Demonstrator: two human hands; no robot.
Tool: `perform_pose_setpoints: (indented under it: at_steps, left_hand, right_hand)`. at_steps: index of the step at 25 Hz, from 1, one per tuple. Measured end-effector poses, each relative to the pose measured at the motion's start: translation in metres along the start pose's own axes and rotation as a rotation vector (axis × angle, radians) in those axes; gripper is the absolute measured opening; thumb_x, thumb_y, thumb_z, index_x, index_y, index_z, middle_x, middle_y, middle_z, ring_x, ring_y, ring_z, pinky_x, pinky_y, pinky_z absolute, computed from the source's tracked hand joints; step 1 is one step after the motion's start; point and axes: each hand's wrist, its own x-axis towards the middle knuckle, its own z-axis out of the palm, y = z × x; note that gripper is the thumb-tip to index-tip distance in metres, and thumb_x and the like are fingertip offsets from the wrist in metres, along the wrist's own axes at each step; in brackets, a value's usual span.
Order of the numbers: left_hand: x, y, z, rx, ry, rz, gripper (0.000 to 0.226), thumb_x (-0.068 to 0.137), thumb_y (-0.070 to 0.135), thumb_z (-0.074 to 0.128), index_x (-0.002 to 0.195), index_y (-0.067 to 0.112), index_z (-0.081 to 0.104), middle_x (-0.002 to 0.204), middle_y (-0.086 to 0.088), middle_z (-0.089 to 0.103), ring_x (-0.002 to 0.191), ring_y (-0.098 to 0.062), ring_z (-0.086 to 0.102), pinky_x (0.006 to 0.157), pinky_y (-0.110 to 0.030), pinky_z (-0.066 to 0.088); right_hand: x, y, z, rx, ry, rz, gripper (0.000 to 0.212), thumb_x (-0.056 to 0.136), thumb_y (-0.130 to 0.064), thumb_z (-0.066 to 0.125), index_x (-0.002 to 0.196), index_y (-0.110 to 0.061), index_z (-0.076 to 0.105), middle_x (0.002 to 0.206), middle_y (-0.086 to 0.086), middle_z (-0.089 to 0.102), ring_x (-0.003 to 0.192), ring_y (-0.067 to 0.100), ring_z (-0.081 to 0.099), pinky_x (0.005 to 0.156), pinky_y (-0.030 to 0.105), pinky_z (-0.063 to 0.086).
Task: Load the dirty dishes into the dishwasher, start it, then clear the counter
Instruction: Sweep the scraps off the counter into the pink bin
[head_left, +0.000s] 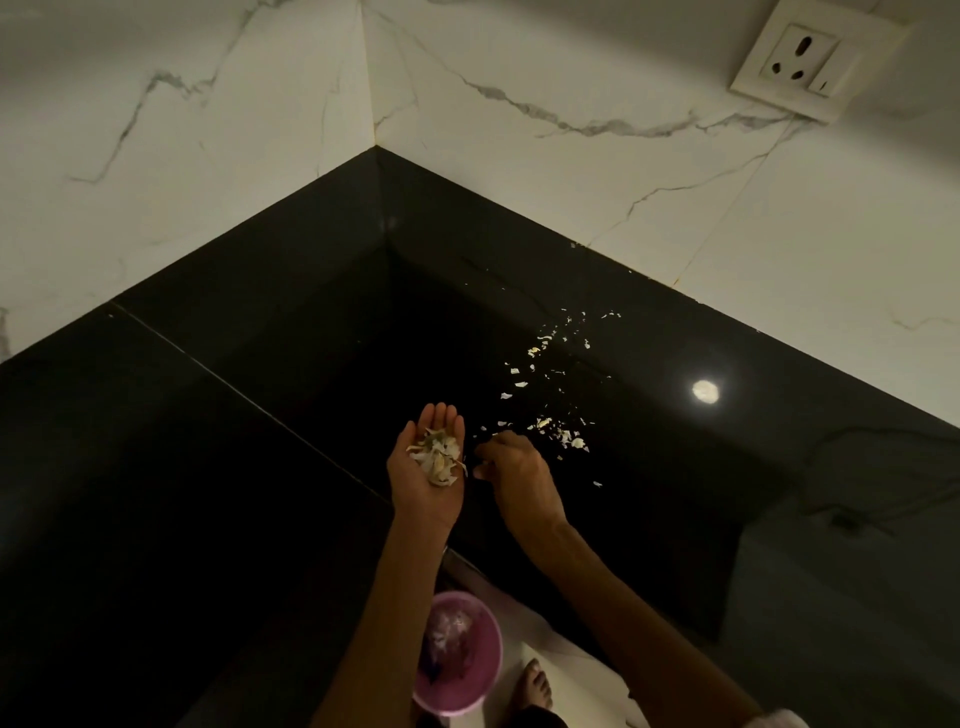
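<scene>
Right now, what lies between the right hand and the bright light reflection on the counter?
In the head view, pale peel scraps lie scattered on the black counter between the right hand and the light reflection; otherwise the surface there is bare.

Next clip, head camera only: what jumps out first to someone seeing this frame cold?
The eye goes to the left hand, held palm-up over the black counter with a heap of pale peels in it. Just beside it the right hand works with curled fingers at the scattered scraps strewn toward the marble wall. Below the counter edge, a pink bin sits on the floor, and a white socket marks the top right.
</scene>
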Motion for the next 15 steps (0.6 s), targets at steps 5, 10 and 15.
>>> perform_pose_setpoints:
  at_steps: [5, 10, 15]
  left_hand:
    - [-0.002, 0.000, 0.001, -0.022, 0.013, -0.005, 0.033, 0.104, 0.025, 0.037, 0.114, 0.006, 0.062, 0.102, -0.013, 0.069, 0.100, -0.022, 0.067, 0.087, -0.033, 0.052]
    - [-0.005, -0.001, 0.000, 0.008, -0.003, -0.020, 0.034, 0.105, 0.026, 0.035, 0.114, 0.005, 0.061, 0.105, -0.012, 0.068, 0.102, -0.022, 0.064, 0.085, -0.033, 0.050]
    - [-0.009, -0.015, 0.000, 0.187, -0.072, -0.060, 0.033, 0.103, 0.029, 0.035, 0.100, 0.012, 0.063, 0.088, -0.003, 0.071, 0.085, -0.015, 0.067, 0.078, -0.028, 0.048]
  right_hand:
    - [0.029, 0.004, -0.004, 0.011, 0.007, 0.100, 0.024, 0.095, -0.001, 0.051, 0.111, -0.011, 0.065, 0.114, 0.003, 0.062, 0.094, 0.010, 0.058, 0.077, 0.012, 0.048]
    - [0.028, -0.006, -0.024, 0.564, 0.156, 0.155, 0.012, 0.085, -0.002, 0.070, 0.091, -0.012, 0.075, 0.082, -0.009, 0.071, 0.071, -0.001, 0.066, 0.071, 0.017, 0.053]
    - [0.007, -0.037, -0.035, 0.606, 0.151, -0.087, 0.013, 0.090, -0.004, 0.064, 0.094, -0.010, 0.075, 0.088, -0.009, 0.073, 0.086, -0.003, 0.068, 0.074, 0.012, 0.053]
